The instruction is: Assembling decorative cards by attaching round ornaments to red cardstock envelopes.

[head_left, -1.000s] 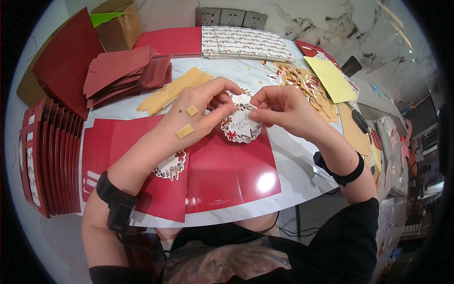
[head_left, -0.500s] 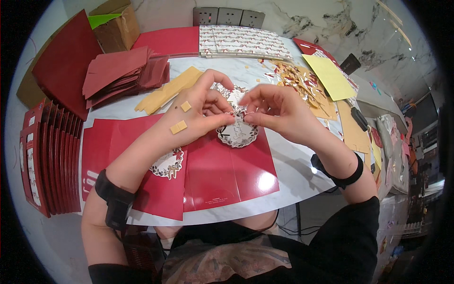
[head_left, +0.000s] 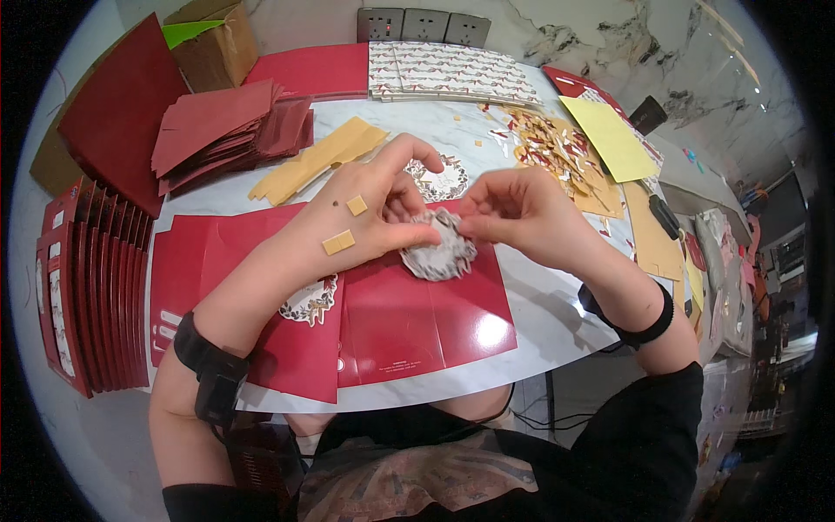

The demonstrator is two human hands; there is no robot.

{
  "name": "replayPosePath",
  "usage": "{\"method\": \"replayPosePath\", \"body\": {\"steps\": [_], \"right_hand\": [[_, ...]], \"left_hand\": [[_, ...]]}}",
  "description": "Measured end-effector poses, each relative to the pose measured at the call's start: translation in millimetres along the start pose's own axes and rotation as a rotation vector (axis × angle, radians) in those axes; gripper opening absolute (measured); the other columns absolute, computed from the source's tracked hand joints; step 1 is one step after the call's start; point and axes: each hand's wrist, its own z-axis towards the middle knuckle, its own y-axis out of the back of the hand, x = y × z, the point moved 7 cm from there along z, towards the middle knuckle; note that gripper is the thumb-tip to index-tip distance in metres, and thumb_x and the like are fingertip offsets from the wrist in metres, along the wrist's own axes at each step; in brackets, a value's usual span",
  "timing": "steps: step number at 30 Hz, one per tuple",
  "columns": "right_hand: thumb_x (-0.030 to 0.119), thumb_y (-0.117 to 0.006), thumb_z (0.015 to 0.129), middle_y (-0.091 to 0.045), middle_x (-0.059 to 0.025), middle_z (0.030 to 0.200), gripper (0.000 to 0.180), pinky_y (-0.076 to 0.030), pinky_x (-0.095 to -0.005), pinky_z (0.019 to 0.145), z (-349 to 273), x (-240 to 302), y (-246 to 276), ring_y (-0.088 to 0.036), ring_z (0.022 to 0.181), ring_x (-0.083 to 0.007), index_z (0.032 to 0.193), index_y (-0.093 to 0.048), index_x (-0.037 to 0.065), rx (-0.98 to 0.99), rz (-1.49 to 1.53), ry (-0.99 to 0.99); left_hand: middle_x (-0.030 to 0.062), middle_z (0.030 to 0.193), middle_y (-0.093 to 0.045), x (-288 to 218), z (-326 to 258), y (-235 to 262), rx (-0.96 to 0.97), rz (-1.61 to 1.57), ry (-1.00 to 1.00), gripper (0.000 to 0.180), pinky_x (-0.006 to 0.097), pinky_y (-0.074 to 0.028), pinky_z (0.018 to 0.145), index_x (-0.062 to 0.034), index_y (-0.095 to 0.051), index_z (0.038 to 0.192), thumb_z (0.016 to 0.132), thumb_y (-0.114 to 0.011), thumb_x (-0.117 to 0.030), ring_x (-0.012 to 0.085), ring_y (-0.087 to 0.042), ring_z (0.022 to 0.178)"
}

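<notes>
My left hand [head_left: 383,207] and my right hand [head_left: 517,209] are both closed, pinching the upper edge of a round, scalloped white paper cutout with a printed wreath border [head_left: 437,256]. It is motion-blurred and held over a glossy red card sheet [head_left: 409,335]. Just beyond my hands lies a similar wreath cutout [head_left: 445,181]. Partly under my left forearm, another wreath cutout [head_left: 310,303] rests on a second red sheet [head_left: 291,361]. Small tan square pads [head_left: 338,242] stick to the back of my left hand.
Dark red pieces [head_left: 213,130] are stacked at the back left, near a yellow strip [head_left: 317,161]. Folded red boxes [head_left: 96,296] stand at far left. Patterned white sheets [head_left: 452,74] lie at the back. Paper scraps [head_left: 557,148] and a yellow sheet [head_left: 606,139] are at right.
The held cutout has moved slightly toward me and tilted, now blurred. My right hand has shifted a little right, and the wreath cutout beyond shows more fully.
</notes>
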Motion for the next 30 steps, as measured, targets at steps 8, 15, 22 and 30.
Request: {"method": "replayPosePath", "body": {"steps": [8, 15, 22, 30], "right_hand": [[0.005, -0.077, 0.087, -0.071, -0.0014, 0.08, 0.01, -0.05, -0.0206, 0.06, -17.9, -48.7, -0.9, -0.064, 0.068, -0.0058, 0.092, -0.071, -0.001, 0.148, -0.092, -0.349], [0.005, -0.077, 0.087, -0.071, -0.0027, 0.079, 0.009, -0.052, -0.0208, 0.059, -1.7, -52.4, 7.1, -0.066, 0.069, -0.006, 0.091, -0.072, -0.001, 0.069, -0.116, -0.355], [0.005, -0.078, 0.085, -0.071, -0.0023, 0.077, 0.009, -0.052, -0.0211, 0.058, -2.4, -55.8, 10.8, -0.065, 0.066, -0.0063, 0.09, -0.072, 0.0, 0.038, -0.077, -0.365], [0.006, -0.078, 0.081, -0.071, -0.0025, 0.077, 0.011, -0.05, -0.0212, 0.058, -2.5, -55.5, 12.6, -0.066, 0.065, -0.0074, 0.089, -0.072, 0.002, -0.003, -0.072, -0.49]], "left_hand": [[0.0116, 0.097, -0.069, -7.1, -3.5, -13.2, 0.072, 0.484, -0.314, 0.024, 0.042, -0.053, 0.082, -0.0066, -0.064, 0.109, 0.086, -0.07, -0.009, 0.0333, -0.067, 0.094], [0.0116, 0.103, -0.068, -2.2, -7.0, -20.6, 0.132, 0.483, -0.306, 0.027, 0.042, -0.053, 0.084, -0.0061, -0.068, 0.112, 0.085, -0.069, -0.008, 0.0332, -0.065, 0.097], [0.0118, 0.101, -0.068, -7.3, -6.8, -21.7, 0.127, 0.473, -0.307, 0.031, 0.042, -0.053, 0.083, -0.0056, -0.069, 0.114, 0.083, -0.07, -0.006, 0.0338, -0.065, 0.096], [0.0117, 0.1, -0.068, -7.4, -7.8, -21.1, 0.116, 0.486, -0.317, 0.033, 0.042, -0.053, 0.082, -0.0067, -0.069, 0.115, 0.082, -0.071, -0.005, 0.0332, -0.065, 0.095]]}}
